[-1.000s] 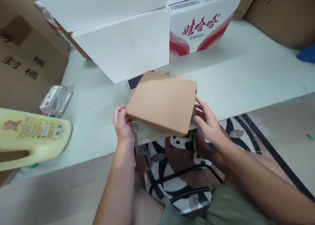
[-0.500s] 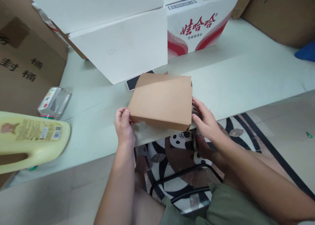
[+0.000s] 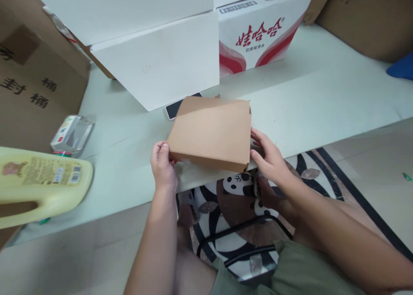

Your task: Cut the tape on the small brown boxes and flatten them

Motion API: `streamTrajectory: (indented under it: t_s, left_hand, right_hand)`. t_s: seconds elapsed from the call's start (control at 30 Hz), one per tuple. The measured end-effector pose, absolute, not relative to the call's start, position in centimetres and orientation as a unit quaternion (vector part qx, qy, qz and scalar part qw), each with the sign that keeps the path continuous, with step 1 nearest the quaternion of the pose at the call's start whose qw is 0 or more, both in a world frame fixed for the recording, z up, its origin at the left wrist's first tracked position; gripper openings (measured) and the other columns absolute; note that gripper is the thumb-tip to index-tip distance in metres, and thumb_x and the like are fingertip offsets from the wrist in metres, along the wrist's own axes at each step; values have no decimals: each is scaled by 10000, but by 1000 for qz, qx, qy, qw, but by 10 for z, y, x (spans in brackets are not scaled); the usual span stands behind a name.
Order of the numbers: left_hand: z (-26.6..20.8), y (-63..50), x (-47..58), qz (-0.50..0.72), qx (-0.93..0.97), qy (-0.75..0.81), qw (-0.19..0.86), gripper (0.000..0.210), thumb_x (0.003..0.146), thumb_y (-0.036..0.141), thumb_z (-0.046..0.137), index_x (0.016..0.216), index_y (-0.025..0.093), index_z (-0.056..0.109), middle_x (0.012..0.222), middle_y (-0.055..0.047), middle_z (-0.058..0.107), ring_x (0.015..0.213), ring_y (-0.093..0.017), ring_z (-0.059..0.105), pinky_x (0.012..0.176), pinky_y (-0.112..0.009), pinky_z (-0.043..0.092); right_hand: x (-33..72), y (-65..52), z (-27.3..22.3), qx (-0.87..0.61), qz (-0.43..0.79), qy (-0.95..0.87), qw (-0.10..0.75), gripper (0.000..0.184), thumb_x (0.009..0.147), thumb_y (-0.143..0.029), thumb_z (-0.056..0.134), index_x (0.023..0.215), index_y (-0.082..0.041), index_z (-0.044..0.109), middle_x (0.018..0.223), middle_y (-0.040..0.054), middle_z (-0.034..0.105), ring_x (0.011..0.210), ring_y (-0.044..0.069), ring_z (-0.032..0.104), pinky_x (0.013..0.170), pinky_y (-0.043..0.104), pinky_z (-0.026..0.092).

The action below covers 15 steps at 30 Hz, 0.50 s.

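A closed brown cardboard box (image 3: 211, 131) is held between my hands at the table's front edge. My left hand (image 3: 164, 163) pinches its near left corner, thumb on the outside and the other fingers partly hidden behind the corner. Against the box's right side rests my right hand (image 3: 267, 155), its fingers curved and slightly apart, with some fingertips touching the cardboard. Behind the box, a dark flat device with a white rim (image 3: 174, 109) is partly covered.
Large white cartons (image 3: 161, 58) stand at the back, one with red lettering (image 3: 258, 34). On the left are a yellow jug (image 3: 48, 183), a clear bottle (image 3: 73, 133) lying down and a big brown carton (image 3: 29, 79). A blue object (image 3: 402, 69) lies far right.
Almost nothing differs. The box and both hands keep the same places, and the view has shifted very slightly.
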<state>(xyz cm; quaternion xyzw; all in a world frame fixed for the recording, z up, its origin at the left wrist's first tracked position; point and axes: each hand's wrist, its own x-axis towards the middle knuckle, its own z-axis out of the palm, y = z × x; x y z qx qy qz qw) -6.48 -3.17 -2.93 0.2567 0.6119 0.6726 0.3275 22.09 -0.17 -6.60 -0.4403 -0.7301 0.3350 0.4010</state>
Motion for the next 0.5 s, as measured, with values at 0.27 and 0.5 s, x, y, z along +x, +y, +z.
streamTrajectory:
  t_s: [0.27,0.5]
  left_hand:
    - [-32,-30,-67,675,247,611,331,553,603,639,775,835,207,520,673,54,419,532,-81,381,440,-213,265]
    - [-32,-31,-66,676,250,609,331,517,635,617,756,845,209,519,677,52,412,532,-79,382,446,-211,259]
  right_hand:
    - [222,0,-70,-431,323,-736,410,575,992,-405,504,1545,-298,387,1573,149,469,1458,341,460,1129,605,465]
    - [222,0,-70,-433,316,-737,412,572,980,-373,525,1534,-302,401,1564,144,477,1443,342,478,1117,598,479]
